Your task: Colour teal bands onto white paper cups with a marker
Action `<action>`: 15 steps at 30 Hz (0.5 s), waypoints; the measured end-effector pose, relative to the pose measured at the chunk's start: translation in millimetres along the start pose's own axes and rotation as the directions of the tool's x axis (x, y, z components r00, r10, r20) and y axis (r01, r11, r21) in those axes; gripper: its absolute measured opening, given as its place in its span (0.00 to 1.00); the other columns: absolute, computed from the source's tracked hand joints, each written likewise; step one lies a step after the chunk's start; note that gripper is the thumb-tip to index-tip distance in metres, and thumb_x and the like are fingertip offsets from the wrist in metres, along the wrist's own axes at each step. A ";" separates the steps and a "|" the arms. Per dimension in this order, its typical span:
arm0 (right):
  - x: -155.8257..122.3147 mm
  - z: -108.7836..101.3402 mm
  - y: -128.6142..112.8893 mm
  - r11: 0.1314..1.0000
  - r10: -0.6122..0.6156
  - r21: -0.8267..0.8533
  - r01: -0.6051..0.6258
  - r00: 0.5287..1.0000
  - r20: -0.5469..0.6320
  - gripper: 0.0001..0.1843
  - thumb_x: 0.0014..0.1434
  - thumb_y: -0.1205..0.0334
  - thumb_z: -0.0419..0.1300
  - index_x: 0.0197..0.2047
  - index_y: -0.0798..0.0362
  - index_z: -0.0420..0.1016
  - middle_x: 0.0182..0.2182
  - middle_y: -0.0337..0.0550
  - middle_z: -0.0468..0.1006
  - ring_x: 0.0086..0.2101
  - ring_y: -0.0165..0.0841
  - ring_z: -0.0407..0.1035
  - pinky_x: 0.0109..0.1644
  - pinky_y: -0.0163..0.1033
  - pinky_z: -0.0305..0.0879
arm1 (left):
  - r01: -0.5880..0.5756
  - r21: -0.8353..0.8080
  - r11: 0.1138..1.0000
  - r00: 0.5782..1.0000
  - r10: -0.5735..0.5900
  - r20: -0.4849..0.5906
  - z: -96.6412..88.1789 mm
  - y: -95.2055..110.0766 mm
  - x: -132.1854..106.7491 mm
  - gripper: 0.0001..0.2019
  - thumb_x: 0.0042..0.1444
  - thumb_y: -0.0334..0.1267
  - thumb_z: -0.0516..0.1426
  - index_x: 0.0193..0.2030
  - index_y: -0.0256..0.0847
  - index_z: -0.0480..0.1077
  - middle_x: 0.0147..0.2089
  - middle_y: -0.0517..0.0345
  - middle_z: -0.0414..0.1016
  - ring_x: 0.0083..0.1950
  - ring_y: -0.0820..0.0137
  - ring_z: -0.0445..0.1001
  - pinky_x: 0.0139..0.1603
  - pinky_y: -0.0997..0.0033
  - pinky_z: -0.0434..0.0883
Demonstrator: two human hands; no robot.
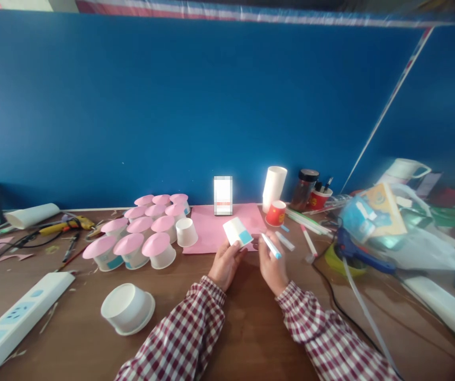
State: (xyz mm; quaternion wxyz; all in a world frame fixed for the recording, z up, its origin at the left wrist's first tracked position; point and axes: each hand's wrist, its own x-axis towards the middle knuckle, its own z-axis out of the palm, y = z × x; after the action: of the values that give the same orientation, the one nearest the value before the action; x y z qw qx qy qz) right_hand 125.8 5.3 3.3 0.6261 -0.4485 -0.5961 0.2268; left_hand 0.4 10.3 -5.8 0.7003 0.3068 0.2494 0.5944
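Observation:
My left hand [227, 262] grips a small white paper cup [233, 228], tilted, with a light-blue patch [245, 236] on its side. In my right hand [271, 264] is a white marker [270, 245] with a light-blue end, a short way right of the cup. Both hands are at the near edge of a pink sheet [205, 244]. Left of them a plain white cup [186, 234] stands upside down. Beside it are rows of white cups topped with pink discs [158, 244]; some carry blue patches.
A phone [223, 196] stands upright at the back. To the right are a white roll [275, 185], a red cup [277, 214], a dark-lidded jar [304, 189] and a bulging plastic bag [410, 233]. Larger white tubs [127, 309] and a power strip [20, 323] lie at front left.

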 end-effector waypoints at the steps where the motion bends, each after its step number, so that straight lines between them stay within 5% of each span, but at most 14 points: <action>1: 0.0 -0.2 0.1 1.000 -0.001 -0.005 0.001 1.000 0.001 0.12 0.66 0.58 0.49 0.44 0.54 0.71 0.38 0.50 0.76 0.36 0.35 0.74 0.41 0.44 0.75 | -0.004 0.009 1.000 1.000 0.004 -0.003 -0.1 0.0 0.0 0.13 0.53 0.38 0.61 0.45 0.37 0.74 0.50 0.49 0.75 0.52 0.65 0.71 0.55 0.64 0.66; 15: 3.3 -10.7 -6.3 0.979 -0.129 -0.166 0.119 0.990 -0.051 0.14 0.65 0.57 0.52 0.47 0.54 0.74 0.44 0.53 0.77 0.42 0.39 0.74 0.41 0.43 0.74 | 0.009 0.107 0.994 0.990 0.006 -0.141 -4.3 -1.8 3.0 0.16 0.48 0.41 0.64 0.43 0.36 0.74 0.47 0.46 0.76 0.48 0.65 0.73 0.52 0.65 0.66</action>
State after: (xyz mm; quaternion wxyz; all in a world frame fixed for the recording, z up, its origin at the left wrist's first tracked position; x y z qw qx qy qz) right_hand 135.0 1.7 11.5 0.6184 -0.4669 -0.6199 0.1239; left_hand -1.0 13.6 -10.0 0.6637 0.3009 0.3302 0.5999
